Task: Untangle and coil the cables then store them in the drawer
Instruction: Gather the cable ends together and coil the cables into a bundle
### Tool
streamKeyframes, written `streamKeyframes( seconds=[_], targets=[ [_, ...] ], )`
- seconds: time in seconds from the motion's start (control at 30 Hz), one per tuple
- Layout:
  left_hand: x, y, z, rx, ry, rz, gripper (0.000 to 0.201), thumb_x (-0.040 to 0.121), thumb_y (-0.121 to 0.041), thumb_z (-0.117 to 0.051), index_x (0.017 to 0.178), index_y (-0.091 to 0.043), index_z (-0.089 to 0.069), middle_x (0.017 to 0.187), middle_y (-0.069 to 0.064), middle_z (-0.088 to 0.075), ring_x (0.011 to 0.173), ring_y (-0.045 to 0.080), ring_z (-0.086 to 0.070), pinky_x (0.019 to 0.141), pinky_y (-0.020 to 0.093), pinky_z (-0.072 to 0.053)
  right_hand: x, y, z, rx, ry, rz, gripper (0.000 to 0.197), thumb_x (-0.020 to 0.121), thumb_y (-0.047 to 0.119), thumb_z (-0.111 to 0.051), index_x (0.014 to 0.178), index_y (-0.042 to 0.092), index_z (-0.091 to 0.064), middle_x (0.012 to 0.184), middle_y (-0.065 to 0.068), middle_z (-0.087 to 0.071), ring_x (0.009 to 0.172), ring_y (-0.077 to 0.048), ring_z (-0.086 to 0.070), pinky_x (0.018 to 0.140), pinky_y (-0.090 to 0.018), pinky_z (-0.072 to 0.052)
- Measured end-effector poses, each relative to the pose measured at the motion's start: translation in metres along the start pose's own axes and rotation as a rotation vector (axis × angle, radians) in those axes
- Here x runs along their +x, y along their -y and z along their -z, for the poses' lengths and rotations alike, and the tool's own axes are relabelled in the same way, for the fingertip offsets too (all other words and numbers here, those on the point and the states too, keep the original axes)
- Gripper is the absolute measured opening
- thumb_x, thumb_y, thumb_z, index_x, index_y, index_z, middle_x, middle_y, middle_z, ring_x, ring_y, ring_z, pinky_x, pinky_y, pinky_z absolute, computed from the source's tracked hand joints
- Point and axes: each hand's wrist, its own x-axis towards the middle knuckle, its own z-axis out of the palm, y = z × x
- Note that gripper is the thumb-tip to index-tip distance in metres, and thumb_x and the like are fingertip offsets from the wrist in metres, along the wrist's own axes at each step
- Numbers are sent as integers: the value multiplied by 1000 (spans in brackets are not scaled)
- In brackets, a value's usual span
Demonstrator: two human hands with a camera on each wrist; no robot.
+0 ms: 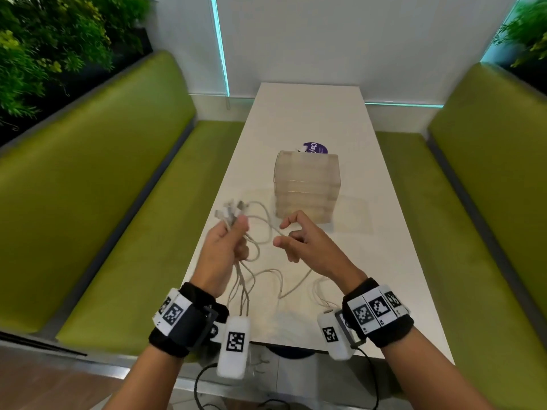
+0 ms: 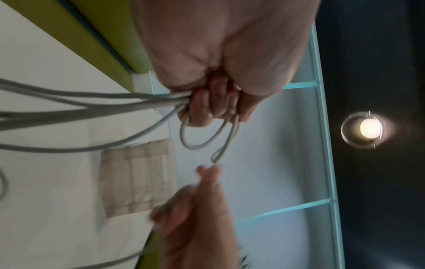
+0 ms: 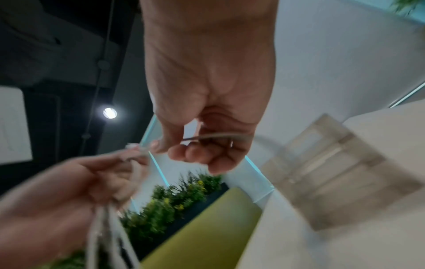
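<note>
Several white cables trail in a tangle over the near end of the white table. My left hand grips a bundle of them in its fist, and the connector ends stick up above the thumb. In the left wrist view the strands fan out from that fist, with two loops hanging below. My right hand is just to the right, fingers curled, pinching one strand that runs across to the bundle. The small translucent drawer unit stands just beyond both hands, its drawers looking closed.
Green padded benches flank the narrow table. A purple round sticker lies behind the drawer unit. Plants fill the back left corner. A white wall closes off the table's far end.
</note>
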Motion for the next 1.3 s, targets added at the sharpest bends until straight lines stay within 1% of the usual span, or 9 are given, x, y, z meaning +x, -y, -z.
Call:
streamKeyframes(
  seconds=[0.13,0.27,0.47,0.67,0.77,0.9,1.03,1.17,1.3],
  targets=[
    [8,-25,19,-189,-130,-82,22,96,-20,-51,74,-15,-49,49,-12,-33,45,6,-25,45,21,-22,-1,-24,6,-75,52,-6,15,96,29,-51,93,17,-59,62,2,-58,58,-6,-55,69,-27,-43],
    [10,-18,29,-64,-168,-122,24,96,-23,-52,74,-15,-50,55,-7,-32,47,7,-26,45,21,-25,-7,-19,0,68,-89,74,22,99,23,-46,89,13,-63,55,1,-50,53,-13,-50,61,-23,-43],
    [-2,23,8,182,22,-57,28,89,-34,-57,82,-7,-49,52,-9,-29,46,8,-24,47,26,-25,-7,16,-9,107,19,29,33,98,30,-49,72,13,-62,53,0,-34,48,-13,-28,51,-29,-27],
    [-5,30,-1,50,198,20,21,94,-22,-55,79,-12,-65,63,13,-44,48,12,-23,48,26,-22,-12,31,-4,250,217,-101,41,98,31,-49,64,9,-54,45,4,-31,41,-9,-25,44,-23,-25],
    [-7,31,-1,-80,237,45,26,97,-10,-50,81,-13,-70,62,10,-46,47,11,-22,44,19,-26,-14,34,-5,331,269,-166,46,95,40,-51,60,11,-51,44,2,-30,39,-11,-24,43,-22,-27],
    [-7,30,0,-117,228,39,18,90,-20,-58,80,-12,-71,56,5,-37,48,13,-20,45,21,-21,-16,28,-12,365,290,-230,54,87,58,-51,57,13,-50,43,2,-31,36,-11,-24,42,-21,-32],
    [-7,27,-1,-74,181,15,21,87,-30,-67,74,-13,-69,62,14,-42,53,25,-18,48,26,-21,-17,20,-21,430,285,-216,46,88,51,-53,63,12,-52,47,1,-38,37,-10,-31,48,-25,-41],
    [-2,20,4,-235,-18,39,14,82,-23,-61,74,-12,-58,58,-3,-42,44,7,-28,42,18,-27,-26,4,-21,245,338,-157,21,94,28,-57,84,10,-50,60,0,-53,47,-15,-50,62,-33,-51],
    [9,0,27,-296,-121,-32,12,88,-19,-56,78,-13,-53,53,-10,-45,42,4,-25,41,18,-23,-41,-26,-14,-64,331,-184,13,96,25,-52,84,19,-52,72,6,-62,78,-18,-68,82,-37,-53]
  ],
)
